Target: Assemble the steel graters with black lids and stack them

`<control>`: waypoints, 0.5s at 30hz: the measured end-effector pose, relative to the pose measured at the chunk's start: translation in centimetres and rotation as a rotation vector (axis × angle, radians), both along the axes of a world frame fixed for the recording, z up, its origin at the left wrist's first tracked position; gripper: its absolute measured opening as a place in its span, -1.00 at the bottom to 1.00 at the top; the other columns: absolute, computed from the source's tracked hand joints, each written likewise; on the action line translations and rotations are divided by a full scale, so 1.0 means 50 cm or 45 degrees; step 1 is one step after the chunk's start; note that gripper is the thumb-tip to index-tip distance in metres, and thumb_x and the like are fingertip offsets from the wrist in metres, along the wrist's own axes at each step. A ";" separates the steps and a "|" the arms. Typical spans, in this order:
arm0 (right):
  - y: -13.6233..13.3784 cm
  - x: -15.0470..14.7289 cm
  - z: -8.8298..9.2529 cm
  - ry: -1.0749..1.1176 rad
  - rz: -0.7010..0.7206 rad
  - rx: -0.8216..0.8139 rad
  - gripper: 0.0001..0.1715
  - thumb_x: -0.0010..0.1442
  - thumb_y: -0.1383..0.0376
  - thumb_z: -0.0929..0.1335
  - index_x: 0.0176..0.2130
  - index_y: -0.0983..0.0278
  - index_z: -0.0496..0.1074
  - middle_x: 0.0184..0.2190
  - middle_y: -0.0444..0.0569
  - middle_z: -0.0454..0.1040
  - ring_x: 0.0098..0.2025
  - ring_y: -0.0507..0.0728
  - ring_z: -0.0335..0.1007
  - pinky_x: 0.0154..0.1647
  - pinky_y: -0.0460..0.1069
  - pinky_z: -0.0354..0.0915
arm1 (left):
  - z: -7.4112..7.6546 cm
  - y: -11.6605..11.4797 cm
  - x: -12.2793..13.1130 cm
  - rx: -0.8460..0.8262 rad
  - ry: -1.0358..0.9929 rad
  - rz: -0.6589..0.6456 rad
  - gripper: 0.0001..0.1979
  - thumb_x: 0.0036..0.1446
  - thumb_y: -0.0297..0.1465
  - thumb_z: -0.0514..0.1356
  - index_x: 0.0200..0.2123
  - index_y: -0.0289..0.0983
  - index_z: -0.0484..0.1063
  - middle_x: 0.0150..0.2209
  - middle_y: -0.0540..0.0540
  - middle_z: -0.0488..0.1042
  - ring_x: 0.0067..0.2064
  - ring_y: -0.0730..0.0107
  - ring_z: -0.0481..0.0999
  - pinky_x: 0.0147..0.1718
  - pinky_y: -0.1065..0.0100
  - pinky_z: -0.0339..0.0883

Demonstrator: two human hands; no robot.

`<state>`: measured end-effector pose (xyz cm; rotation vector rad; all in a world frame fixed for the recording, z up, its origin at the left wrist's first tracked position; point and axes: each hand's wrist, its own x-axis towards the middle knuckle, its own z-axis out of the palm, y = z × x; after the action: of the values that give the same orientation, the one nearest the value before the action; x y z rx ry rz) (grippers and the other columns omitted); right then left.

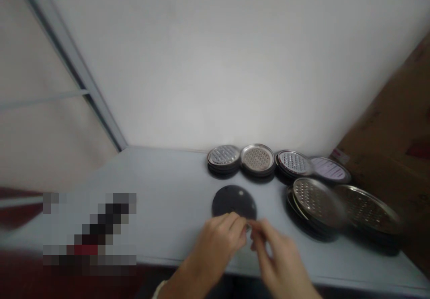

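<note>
Pale grey table under work. L hand near front edge, fingers in narrow pinch on small shiny metal part, blurred. Dark round disc w/ holes flat on table just behind hands. R hand also narrow on same part. Perforated steel plates stacked along wall, larger plate stacks nearer on R, cardboard box at far R

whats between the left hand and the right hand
In the head view, a small shiny metal part, slightly blurred, sits between the left hand and right hand, at their fingertips, above the dark disc.
</note>
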<state>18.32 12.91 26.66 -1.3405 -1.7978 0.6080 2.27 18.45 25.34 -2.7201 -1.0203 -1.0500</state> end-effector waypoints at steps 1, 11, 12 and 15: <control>0.002 0.002 0.004 0.074 -0.021 -0.001 -0.74 0.41 0.22 0.18 -0.22 0.23 0.38 -0.44 -0.03 0.52 -0.41 0.11 0.51 -0.33 -0.06 0.33 | 0.006 0.000 0.000 -0.087 -0.072 -0.026 -0.82 0.20 -0.61 0.13 -0.37 -0.28 0.45 -0.44 -0.01 0.51 -0.41 0.41 0.51 -0.39 0.45 0.38; 0.018 0.026 0.044 0.923 0.067 -0.256 -0.72 0.27 0.08 0.40 -0.30 0.25 0.45 -0.51 -0.07 0.54 -0.47 0.07 0.47 -0.44 -0.07 0.35 | 0.082 0.005 -0.019 -0.851 -0.574 -0.444 -0.89 0.20 -0.54 0.24 -0.30 -0.28 0.58 -0.24 -0.07 0.61 -0.15 0.42 0.57 -0.08 0.45 0.40; 0.019 0.025 0.041 0.937 0.073 -0.256 -0.72 0.27 0.09 0.40 -0.31 0.26 0.45 -0.50 -0.07 0.54 -0.47 0.07 0.47 -0.43 -0.07 0.35 | 0.079 0.006 -0.020 -0.849 -0.563 -0.442 -0.89 0.20 -0.54 0.24 -0.30 -0.29 0.58 -0.24 -0.07 0.61 -0.16 0.42 0.57 -0.08 0.45 0.39; 0.021 0.022 0.035 0.933 0.094 -0.274 -0.72 0.28 0.10 0.40 -0.30 0.26 0.44 -0.49 -0.07 0.54 -0.45 0.07 0.46 -0.41 -0.06 0.35 | 0.069 0.007 -0.020 -0.885 -0.512 -0.397 -0.87 0.22 -0.55 0.21 -0.28 -0.28 0.58 -0.23 -0.06 0.62 -0.15 0.41 0.57 -0.07 0.44 0.37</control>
<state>19.40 13.96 28.42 -0.9936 -1.2025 1.1813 1.28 18.79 28.79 -3.3878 -1.2249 -1.5948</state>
